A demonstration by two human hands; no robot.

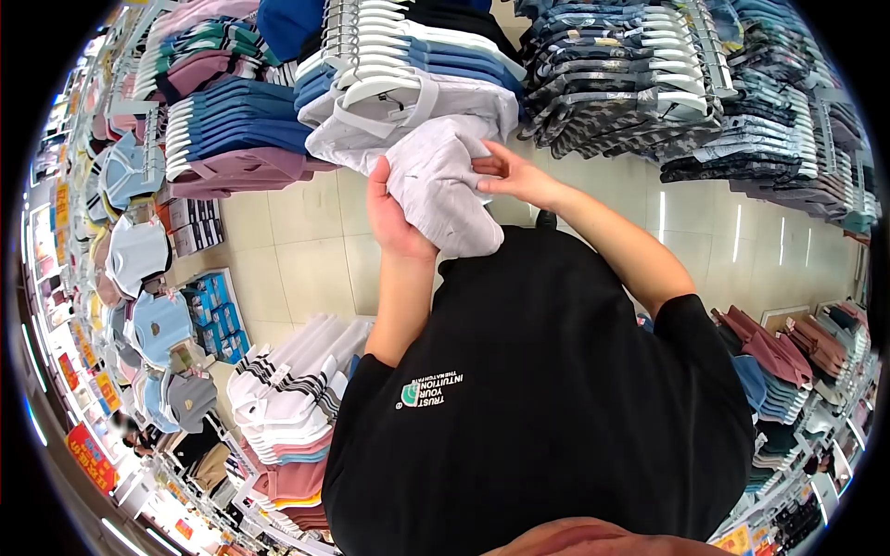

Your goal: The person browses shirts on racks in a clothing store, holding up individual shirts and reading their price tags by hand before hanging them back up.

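Note:
A light grey, faintly patterned shirt (445,181) hangs from a white hanger at the front of a rack, and part of it is lifted toward me. My left hand (400,218) grips this bunched part from the left, thumb on top and fingers hidden under the cloth. On the right side, my right hand (510,176) has its fingers and thumb curled together at the edge of the same cloth. The shirt's collar (389,116) stays up by the hanger, beyond both hands.
Blue and mauve shirts (241,120) hang to the left of the rack. Dark camouflage shirts (612,111) hang at the right. White striped shirts (287,389) are at lower left, near blue boxes (215,315). Pale floor tiles (306,241) show between the racks.

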